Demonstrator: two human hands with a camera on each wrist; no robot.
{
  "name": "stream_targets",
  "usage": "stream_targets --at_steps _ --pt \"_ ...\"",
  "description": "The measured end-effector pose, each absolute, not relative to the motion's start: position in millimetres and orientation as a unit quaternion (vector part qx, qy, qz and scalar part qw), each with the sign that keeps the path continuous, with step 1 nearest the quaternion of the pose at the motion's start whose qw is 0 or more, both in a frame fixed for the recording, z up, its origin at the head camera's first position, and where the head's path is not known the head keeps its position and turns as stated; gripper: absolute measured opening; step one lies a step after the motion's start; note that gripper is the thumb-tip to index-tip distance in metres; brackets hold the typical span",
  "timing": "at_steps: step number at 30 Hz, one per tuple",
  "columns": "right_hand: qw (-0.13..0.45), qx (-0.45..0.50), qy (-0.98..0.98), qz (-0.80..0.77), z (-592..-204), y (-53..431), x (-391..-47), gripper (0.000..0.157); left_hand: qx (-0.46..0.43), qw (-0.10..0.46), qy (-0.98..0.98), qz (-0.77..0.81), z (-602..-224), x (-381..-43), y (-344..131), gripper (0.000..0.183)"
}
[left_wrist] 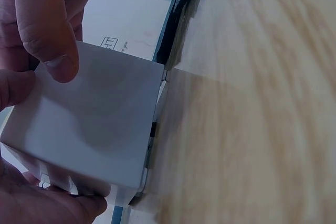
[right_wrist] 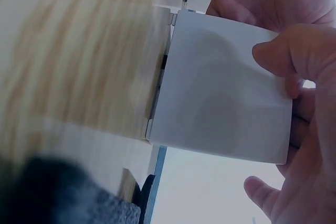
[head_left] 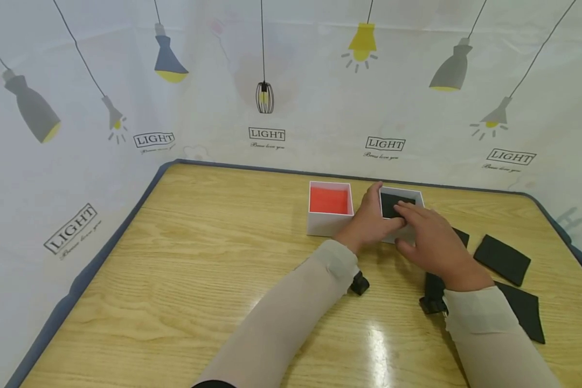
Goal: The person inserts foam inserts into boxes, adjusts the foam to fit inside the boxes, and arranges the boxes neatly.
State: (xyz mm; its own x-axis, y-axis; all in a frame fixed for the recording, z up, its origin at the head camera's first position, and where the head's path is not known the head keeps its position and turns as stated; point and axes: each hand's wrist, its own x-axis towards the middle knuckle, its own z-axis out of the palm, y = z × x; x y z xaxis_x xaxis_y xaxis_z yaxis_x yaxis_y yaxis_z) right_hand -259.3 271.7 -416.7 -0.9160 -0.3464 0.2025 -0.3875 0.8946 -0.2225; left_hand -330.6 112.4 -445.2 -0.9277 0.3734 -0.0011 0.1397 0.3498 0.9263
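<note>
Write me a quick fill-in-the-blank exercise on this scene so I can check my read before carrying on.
1. In the head view, the left-hand box shows the color ____ inside.
2. The left hand and right hand are both at the right-hand box, whose contents look ____.
3. Seen from the head camera, the loose black pieces lie on the table to the ____ of both boxes.
4. The framed word repeated on the backdrop is ____.

Missing words: red; black; right; LIGHT.
</note>
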Motion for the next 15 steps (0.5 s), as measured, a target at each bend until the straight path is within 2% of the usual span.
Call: stream_targets --at_steps 15 --pt "0.06 0.168 -0.973 0.146 -400.8 277.0 -252.6 0.072 0.161 0.104 0.815 0.547 -445.5 -331.5 112.8 0.1"
